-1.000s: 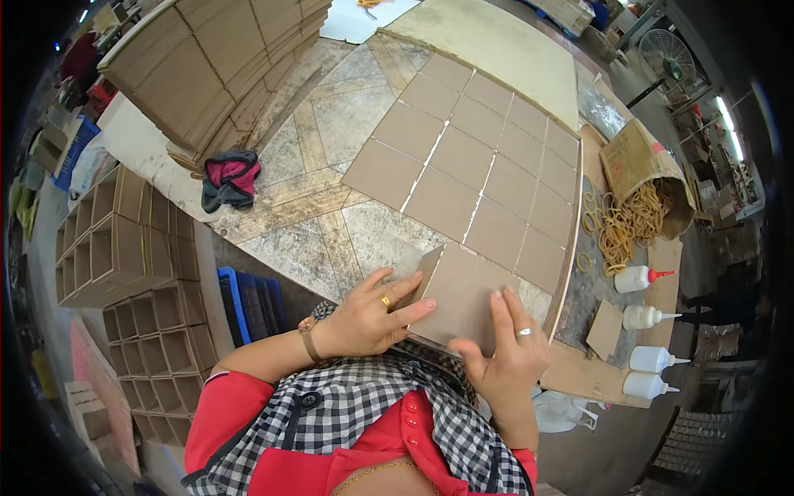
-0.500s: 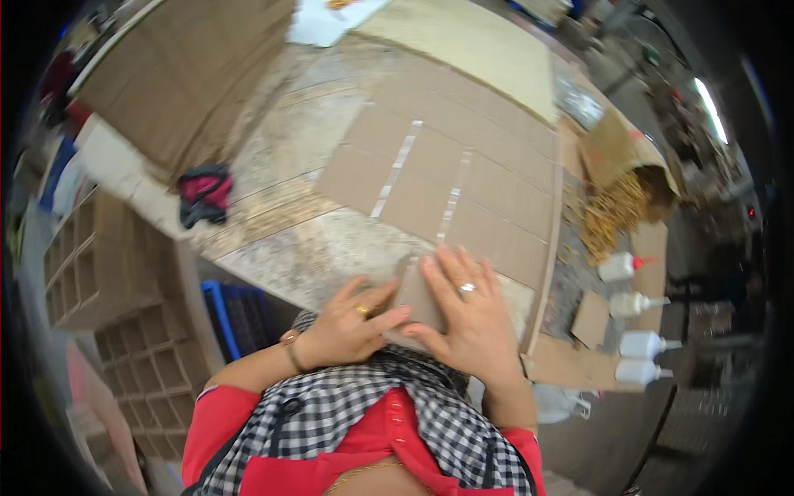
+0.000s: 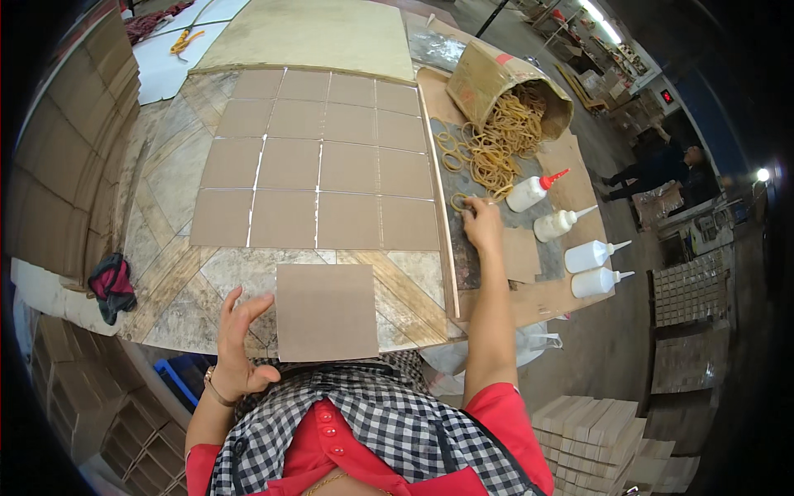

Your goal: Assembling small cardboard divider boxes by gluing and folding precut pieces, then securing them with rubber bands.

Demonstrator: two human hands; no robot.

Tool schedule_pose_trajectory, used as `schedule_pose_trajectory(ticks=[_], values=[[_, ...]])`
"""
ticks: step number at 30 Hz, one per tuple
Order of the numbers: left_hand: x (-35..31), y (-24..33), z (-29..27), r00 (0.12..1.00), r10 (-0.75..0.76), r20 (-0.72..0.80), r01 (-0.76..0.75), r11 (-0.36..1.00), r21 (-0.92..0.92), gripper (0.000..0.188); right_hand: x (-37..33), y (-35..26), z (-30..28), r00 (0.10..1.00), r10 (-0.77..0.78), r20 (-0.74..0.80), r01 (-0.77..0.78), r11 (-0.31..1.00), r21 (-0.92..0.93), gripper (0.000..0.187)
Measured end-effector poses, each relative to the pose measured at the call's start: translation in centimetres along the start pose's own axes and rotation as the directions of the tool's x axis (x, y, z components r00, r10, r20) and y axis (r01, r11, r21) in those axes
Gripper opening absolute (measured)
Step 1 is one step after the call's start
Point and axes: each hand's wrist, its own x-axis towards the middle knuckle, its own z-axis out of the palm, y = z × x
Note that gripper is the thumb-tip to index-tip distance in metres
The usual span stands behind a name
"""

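A square brown cardboard piece point(image 3: 327, 310) lies at the table's near edge. Just left of it is my left hand point(image 3: 240, 343), open, with thumb and fingers spread and nothing between them. Over on the right, my right hand point(image 3: 482, 223) has its fingers pinched together on a tan rubber band point(image 3: 458, 201), at the near end of a loose heap of rubber bands point(image 3: 495, 157); the fingertips are partly hidden. Beyond the square piece is a flat brown cardboard sheet point(image 3: 285, 165), divided into rectangles by lines, several of them streaked white.
A cardboard box point(image 3: 484, 78) lies tipped, rubber bands spilling out. Several white squeeze bottles point(image 3: 589, 256), one red-capped point(image 3: 529, 193), line the right side. A wooden strip point(image 3: 447, 256) borders the sheet. Stacked cardboard point(image 3: 66, 157) stands at left, near a dark-and-pink cloth bundle point(image 3: 112, 288).
Both hands were on the small cardboard piece. My right hand has moved right and away to the rubber bands, while my left has come off to the left. The view has turned.
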Motion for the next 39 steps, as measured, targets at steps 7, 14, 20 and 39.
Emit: schedule_pose_trajectory(ticks=[7, 14, 20, 39], values=[[1.3, -0.5, -3.5, 0.978, -0.126, -0.165, 0.147, 0.982, 0.119, 0.049, 2.6, -3.1, -0.7, 0.986, -0.134, -0.096, 0.152, 0.964, 0.219, 0.008], [12.5, 2.9, -5.1, 0.999, -0.039, -0.017, 0.038, 0.995, -0.090, 0.036, -2.9, -25.2, -9.7, 0.815, -0.424, 0.395, -0.220, 0.404, 0.888, 0.010], [13.2, 3.0, -5.3, 0.863, -0.405, 0.300, 0.499, 0.596, -0.629, 0.013, -4.1, -28.3, -10.6, 0.634, -0.592, 0.497, -0.516, 0.156, 0.843, 0.026], [9.4, -3.5, -2.4, 0.675, -0.618, 0.403, 0.732, 0.494, -0.469, 0.009, -5.6, -19.4, -8.3, 0.834, 0.077, 0.546, -0.488, 0.565, 0.665, 0.025]])
